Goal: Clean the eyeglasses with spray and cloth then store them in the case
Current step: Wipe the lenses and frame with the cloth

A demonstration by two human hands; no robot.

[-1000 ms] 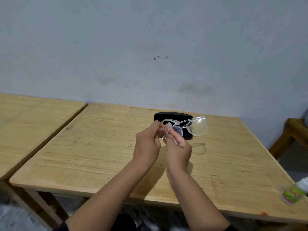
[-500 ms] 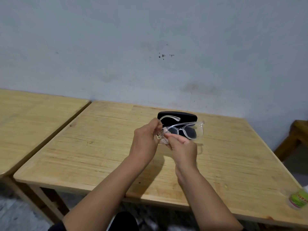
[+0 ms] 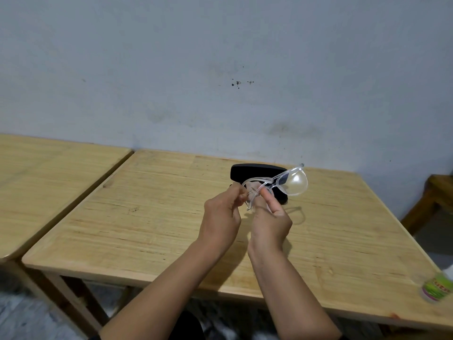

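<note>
Since a moment ago the eyeglasses (image 3: 277, 184) have swung: the free lens, which lay level in front of the case, now tilts up and out to the right, catching light, while the near lens sits between the two hands. That reads as a turn of the frame to bring a fresh face of the lens under the wipe, so the cleaning step looks to be in progress, not finished.

Largest first: the tabletop (image 3: 147, 217) is pale wood, with a second one close beside it at the left. On it, behind the hands, lies the black case (image 3: 255, 171), apparently closed, though I cannot be sure. At the right edge a small bottle with a green label (image 3: 437, 289) lies blurred, well apart from the work.

The left hand (image 3: 220, 217) is curled, its fingertips pinching at the near lens; a pale scrap shows there, perhaps the cloth. The right hand (image 3: 270, 223) is closed around the frame near the bridge, holding the glasses above the tabletop.
</note>
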